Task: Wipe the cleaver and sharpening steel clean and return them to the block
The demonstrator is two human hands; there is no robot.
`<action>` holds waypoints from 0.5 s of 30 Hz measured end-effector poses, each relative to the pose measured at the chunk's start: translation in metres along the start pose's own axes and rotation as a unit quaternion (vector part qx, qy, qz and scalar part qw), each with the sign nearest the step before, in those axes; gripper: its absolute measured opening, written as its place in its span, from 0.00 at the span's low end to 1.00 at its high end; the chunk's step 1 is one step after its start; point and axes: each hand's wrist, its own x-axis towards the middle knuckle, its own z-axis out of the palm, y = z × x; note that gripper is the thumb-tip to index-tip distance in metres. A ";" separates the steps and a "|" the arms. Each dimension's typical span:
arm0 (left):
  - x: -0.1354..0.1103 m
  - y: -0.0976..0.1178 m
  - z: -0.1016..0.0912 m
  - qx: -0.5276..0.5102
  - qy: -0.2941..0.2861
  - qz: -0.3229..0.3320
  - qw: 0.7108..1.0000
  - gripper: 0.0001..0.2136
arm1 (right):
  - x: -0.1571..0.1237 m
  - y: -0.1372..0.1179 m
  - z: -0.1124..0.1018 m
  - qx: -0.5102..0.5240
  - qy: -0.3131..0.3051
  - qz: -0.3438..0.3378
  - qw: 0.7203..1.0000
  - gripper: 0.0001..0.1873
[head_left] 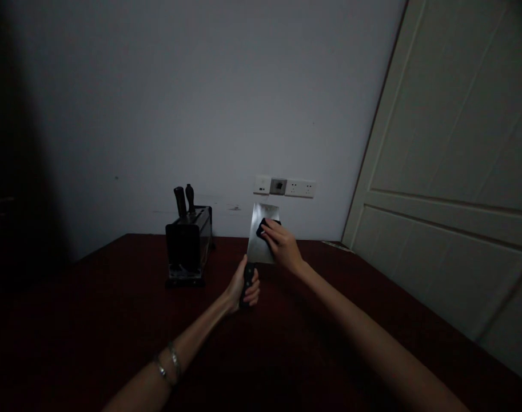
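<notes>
My left hand (243, 286) is wrapped round the black handle of a cleaver (256, 243), whose broad steel blade points upward. Against the face of that blade, my right hand (283, 241) presses a dark cloth (261, 228), pinched between thumb and fingers. Part of the cloth is hidden behind the fingers. To the left of both hands stands a black knife block (187, 246), with two black-handled tools (184, 200) sticking up from its top.
A dark red table (115, 320) spreads beneath my arms. Behind it rises a pale wall with sockets (300, 188) and a grey outlet plate (278, 186). A white panelled door (449, 189) borders the right side. The light is dim.
</notes>
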 end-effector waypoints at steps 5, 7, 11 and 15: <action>-0.002 0.003 0.001 -0.005 0.002 0.010 1.000 0.29 | -0.027 -0.019 0.001 0.016 -0.055 -0.037 0.998 0.17; -0.003 0.001 0.003 -0.005 -0.010 0.005 1.000 0.29 | -0.013 -0.009 -0.002 0.009 -0.029 -0.023 0.999 0.17; -0.002 0.000 0.004 -0.006 -0.035 -0.011 0.999 0.29 | 0.036 0.021 -0.013 -0.024 0.022 0.021 0.999 0.15; -0.003 0.005 0.001 0.002 -0.043 -0.002 0.999 0.28 | 0.058 0.029 -0.015 -0.030 0.031 0.020 0.999 0.15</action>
